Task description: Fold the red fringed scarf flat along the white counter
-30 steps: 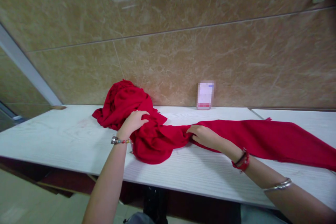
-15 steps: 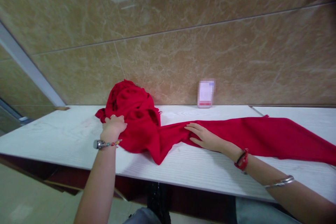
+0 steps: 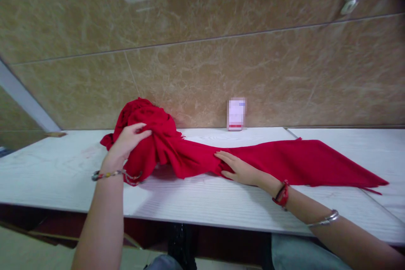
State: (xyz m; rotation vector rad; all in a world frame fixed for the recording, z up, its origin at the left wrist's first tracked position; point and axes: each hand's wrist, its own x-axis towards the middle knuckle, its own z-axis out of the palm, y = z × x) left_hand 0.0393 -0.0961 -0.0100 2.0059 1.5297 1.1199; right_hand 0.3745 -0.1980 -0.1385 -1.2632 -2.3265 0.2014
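A long red scarf (image 3: 284, 160) lies across the white tabletop, bunched into a heap at its left end and flatter toward its pointed right end. Thumb and finger of my left hand (image 3: 128, 141) close on the cloth at the front of the heap, and folds run from there to the right. My right hand (image 3: 238, 168) rests on the narrow middle stretch, fingers extended and nearly flat against the fabric. A little fringe shows along the edge of the heap.
A small blurred white card or box (image 3: 236, 114) leans upright against the tan tiled wall (image 3: 196, 80). The white tabletop (image 3: 196, 202) has seams on its right side and open dark shelving (image 3: 63, 223) below. Wall sockets (image 3: 352, 0) are at upper right.
My left hand has moved up the heap and gathered the cloth, pulling the front fold into a smoother band. My right hand stays on the middle stretch. The view has shifted rightward.
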